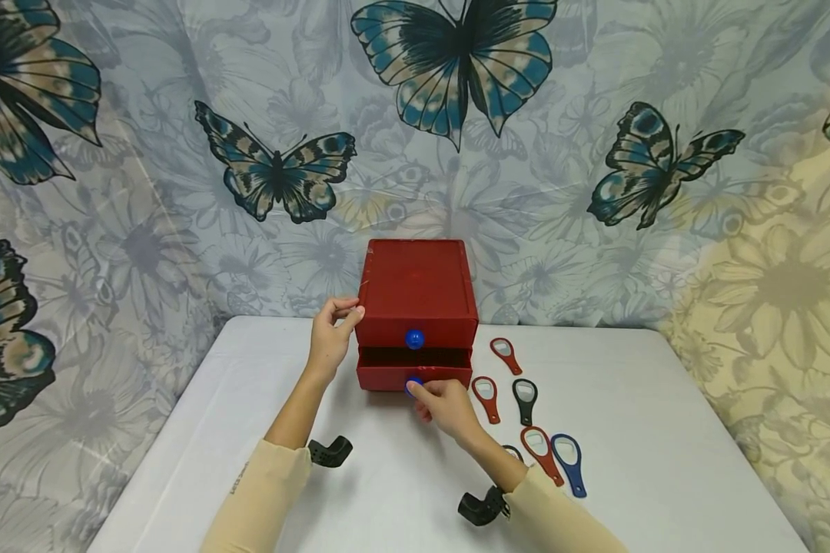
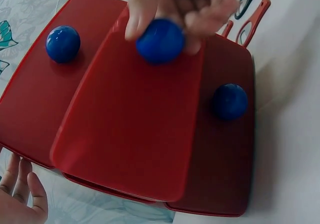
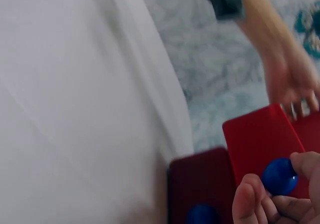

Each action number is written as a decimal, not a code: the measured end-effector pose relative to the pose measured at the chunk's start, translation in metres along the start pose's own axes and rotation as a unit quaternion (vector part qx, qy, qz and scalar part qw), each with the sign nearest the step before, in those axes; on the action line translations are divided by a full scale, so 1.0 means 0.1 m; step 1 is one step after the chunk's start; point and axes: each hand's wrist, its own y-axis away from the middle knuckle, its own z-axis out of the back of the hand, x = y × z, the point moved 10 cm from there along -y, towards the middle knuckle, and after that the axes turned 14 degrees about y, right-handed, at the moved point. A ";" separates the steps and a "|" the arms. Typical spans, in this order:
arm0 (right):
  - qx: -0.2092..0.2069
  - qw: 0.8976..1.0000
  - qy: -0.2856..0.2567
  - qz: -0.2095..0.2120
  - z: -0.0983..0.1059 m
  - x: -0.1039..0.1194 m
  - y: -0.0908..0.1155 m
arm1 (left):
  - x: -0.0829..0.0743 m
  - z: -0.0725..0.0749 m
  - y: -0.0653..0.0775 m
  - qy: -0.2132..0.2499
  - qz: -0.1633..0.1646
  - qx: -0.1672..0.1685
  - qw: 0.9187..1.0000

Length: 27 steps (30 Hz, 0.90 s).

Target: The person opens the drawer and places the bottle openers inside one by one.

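A red drawer cabinet (image 1: 418, 280) with round blue knobs stands at the back of the table. Its middle drawer (image 2: 130, 119) is pulled partway out between the top and bottom drawers; a dark gap shows above its front in the head view. My right hand (image 1: 449, 407) pinches this drawer's blue knob (image 2: 160, 41) between thumb and fingers. Against the cabinet's upper left side, my left hand (image 1: 330, 338) rests with its fingers fairly straight. The top drawer's knob (image 1: 414, 339) is untouched. The drawer's inside is mostly hidden.
Several bottle openers lie right of the cabinet: red ones (image 1: 503, 355), a black one (image 1: 526, 401) and a blue one (image 1: 570, 464). My right forearm partly covers another dark opener (image 1: 513, 453). A butterfly-patterned cloth (image 1: 277, 177) hangs behind the white table (image 1: 636, 399).
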 end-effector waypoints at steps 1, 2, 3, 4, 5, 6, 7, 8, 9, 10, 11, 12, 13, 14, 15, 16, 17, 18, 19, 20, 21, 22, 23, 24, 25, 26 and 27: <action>0.002 1.000 0.005 0.010 -0.01 0.02 0.07 | -0.01 0.00 0.01 0.001 -0.007 -0.001 1.000; 0.004 1.000 0.012 0.019 -0.03 0.05 0.14 | -0.02 0.00 0.01 0.002 -0.013 -0.002 1.000; 0.006 0.999 0.017 0.028 -0.04 0.07 0.21 | -0.02 0.00 0.01 0.004 -0.020 -0.003 1.000; 0.008 0.999 0.023 0.037 -0.05 0.09 0.27 | -0.04 0.00 0.01 0.004 -0.030 -0.006 1.000; 0.011 0.999 0.027 0.044 -0.06 0.12 0.34 | -0.05 0.00 0.02 0.006 -0.037 -0.008 0.999; 0.015 0.998 0.028 0.051 -0.08 0.14 0.40 | -0.05 0.00 0.02 0.007 -0.040 -0.010 0.999; 0.017 0.998 0.033 0.057 -0.09 0.16 0.47 | -0.05 0.00 0.02 0.007 -0.043 -0.011 0.999; 0.021 0.997 0.036 0.060 -0.11 0.17 0.52 | -0.05 0.00 0.02 0.008 -0.043 -0.012 0.999; 0.024 0.997 0.039 0.065 -0.12 0.18 0.58 | -0.05 0.01 0.02 0.009 -0.041 -0.013 0.999; 0.028 0.997 0.043 0.065 -0.14 0.18 0.63 | -0.05 0.01 0.02 0.009 -0.037 -0.013 0.999; 0.032 0.996 0.046 0.065 -0.15 0.18 0.68 | -0.04 0.00 0.02 0.011 -0.030 -0.011 0.999; 0.037 0.996 0.047 0.063 -0.17 0.17 0.73 | -0.03 0.00 0.02 0.010 -0.024 -0.010 1.000; 0.040 0.996 0.049 0.064 -0.18 0.17 0.76 | -0.03 0.01 0.02 0.009 -0.020 -0.008 1.000; 0.043 0.996 0.049 0.063 -0.19 0.17 0.79 | -0.03 0.01 0.01 0.009 -0.016 -0.007 1.000; 0.045 0.996 0.048 0.064 -0.20 0.17 0.82 | -0.03 0.02 0.01 0.009 -0.013 -0.007 1.000; 0.047 0.996 0.047 0.062 -0.21 0.16 0.84 | -0.02 0.02 0.01 0.009 -0.011 -0.007 1.000; 0.047 0.996 0.044 0.062 -0.21 0.16 0.85 | -0.02 0.03 0.00 0.009 -0.010 -0.008 1.000; 0.046 0.996 0.043 0.063 -0.21 0.16 0.86 | -0.02 0.03 0.00 0.010 -0.010 -0.009 1.000; 0.044 0.996 0.043 0.064 -0.21 0.16 0.86 | -0.02 0.04 0.00 0.011 -0.009 -0.011 1.000; 0.042 0.996 0.045 0.064 -0.20 0.16 0.86 | -0.02 0.04 0.00 0.013 -0.010 -0.013 1.000; 0.040 0.996 0.045 0.064 -0.19 0.16 0.86 | -0.03 0.04 0.00 0.014 -0.011 -0.014 1.000; 0.039 0.996 0.046 0.063 -0.19 0.16 0.86 | -0.03 0.04 0.00 0.015 -0.011 -0.014 1.000; 0.038 0.996 0.048 0.061 -0.18 0.15 0.86 | -0.03 0.03 0.01 0.016 -0.011 -0.014 1.000; 0.036 0.996 0.051 0.062 -0.17 0.15 0.87 | -0.03 0.02 0.01 0.016 -0.011 -0.013 1.000; 0.034 0.996 0.054 0.064 -0.16 0.15 0.87 | -0.03 0.02 0.01 0.016 -0.012 -0.013 1.000; 0.032 0.996 0.056 0.068 -0.15 0.15 0.88 | -0.03 0.01 0.01 0.016 -0.012 -0.013 1.000; 0.028 0.995 0.064 0.072 -0.13 0.15 0.89 | -0.03 0.01 0.01 0.017 -0.013 -0.012 1.000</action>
